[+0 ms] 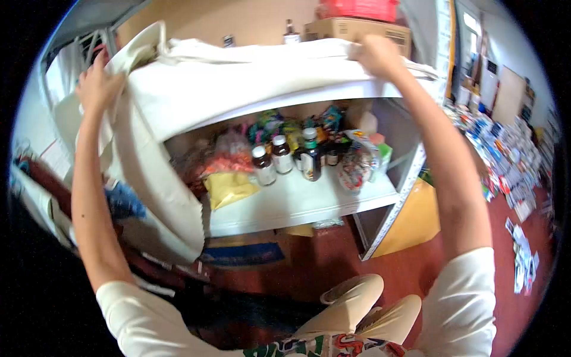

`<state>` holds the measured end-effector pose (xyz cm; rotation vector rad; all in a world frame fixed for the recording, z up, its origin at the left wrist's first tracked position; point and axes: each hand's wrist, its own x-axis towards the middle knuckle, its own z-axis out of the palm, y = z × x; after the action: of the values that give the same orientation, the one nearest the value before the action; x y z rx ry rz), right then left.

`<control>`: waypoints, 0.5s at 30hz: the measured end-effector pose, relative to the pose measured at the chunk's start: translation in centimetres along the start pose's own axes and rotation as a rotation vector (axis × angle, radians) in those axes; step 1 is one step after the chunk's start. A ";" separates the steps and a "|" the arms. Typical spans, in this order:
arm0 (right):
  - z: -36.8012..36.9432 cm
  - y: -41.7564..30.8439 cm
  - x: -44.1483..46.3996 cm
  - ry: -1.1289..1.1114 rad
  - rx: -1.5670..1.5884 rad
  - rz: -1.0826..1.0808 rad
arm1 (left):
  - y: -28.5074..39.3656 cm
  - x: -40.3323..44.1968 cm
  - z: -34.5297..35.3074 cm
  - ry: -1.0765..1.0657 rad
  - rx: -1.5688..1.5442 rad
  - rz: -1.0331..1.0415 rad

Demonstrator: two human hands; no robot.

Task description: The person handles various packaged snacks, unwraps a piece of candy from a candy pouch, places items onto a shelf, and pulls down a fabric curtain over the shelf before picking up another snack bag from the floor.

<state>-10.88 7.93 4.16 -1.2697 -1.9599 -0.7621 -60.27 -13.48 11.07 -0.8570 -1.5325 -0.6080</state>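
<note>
A cream-white cloth [238,77] lies folded over the top of a white shelf unit, and its left part hangs down past the side in loose folds. At the far left, my left hand [100,86] is closed on a bunched part of the cloth. My right hand [379,56] grips the cloth's upper edge near the right end of the shelf top. Both arms are raised and stretched forward. Under the cloth, the open shelf [297,205] holds brown bottles [263,166] with white caps and a dark bottle [310,156] with a pale green cap.
A yellow packet [231,188] and bagged reddish items [229,156] occupy the shelf's left part; a clear jar [355,171] stands at right. Behind the cloth are a cardboard box [357,30] and red container [360,9]. Many packages [499,154] cover the floor at right.
</note>
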 end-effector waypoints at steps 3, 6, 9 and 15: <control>-0.1 -1.1 -0.2 -0.029 -0.059 -0.005 | -0.5 2.2 1.3 -0.178 0.099 0.044; 0.6 -0.9 -0.1 0.177 -0.024 -0.057 | -0.7 2.7 0.3 -0.075 0.062 0.060; -0.8 -1.2 -0.3 0.206 0.087 0.217 | -0.3 2.4 -1.3 0.228 -0.135 -0.086; -1.8 2.5 -2.1 0.905 0.370 0.262 | -10.9 -1.1 -4.5 0.540 -0.541 -0.453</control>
<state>-7.54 6.29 3.88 -0.7320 -1.1010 -0.6379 -66.29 -23.65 11.74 -0.6526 -1.0673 -1.5025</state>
